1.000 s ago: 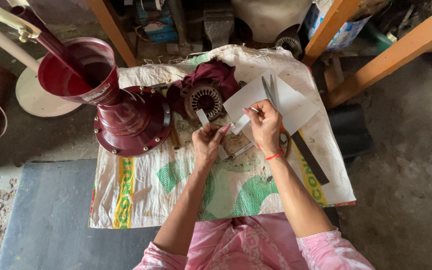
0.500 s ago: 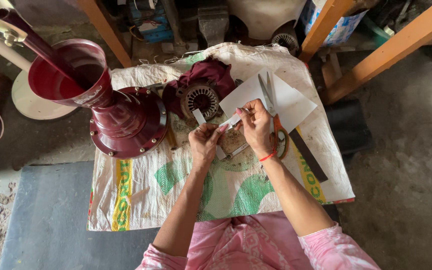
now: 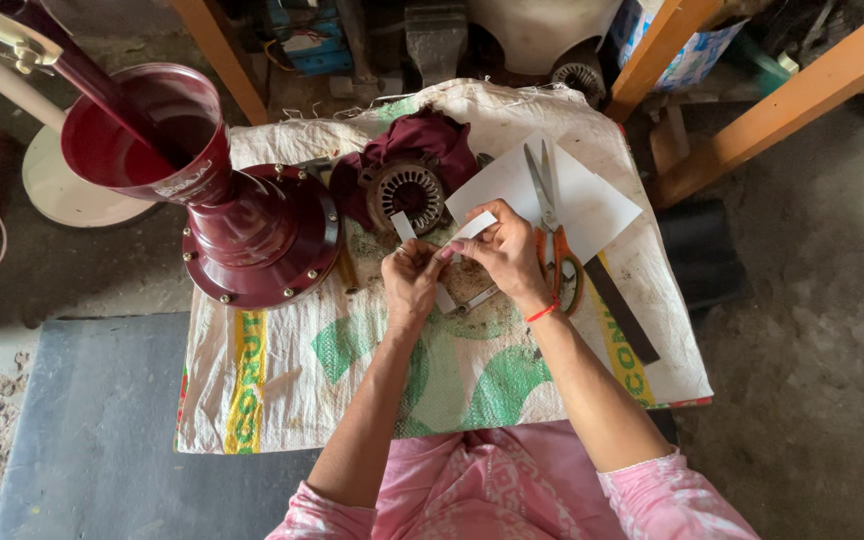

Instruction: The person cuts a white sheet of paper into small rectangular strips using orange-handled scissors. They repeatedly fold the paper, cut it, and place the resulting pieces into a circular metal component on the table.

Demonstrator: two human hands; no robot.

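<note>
Seen from above, the left hand and right hand meet, both pinching a narrow white paper strip over a woven sack. Just behind sits a maroon motor stator. The orange-handled scissors rest on a white paper sheet, so cutting looks done; whether the strip is fitted anywhere cannot be told.

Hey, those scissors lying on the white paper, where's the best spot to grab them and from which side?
Probably by the orange handle loops, coming from the near side. The scissors lie flat on the white sheet, closed blades pointing away from the person and handles toward them, just beside the right hand, so the loops are the closest and bluntest part.
</note>
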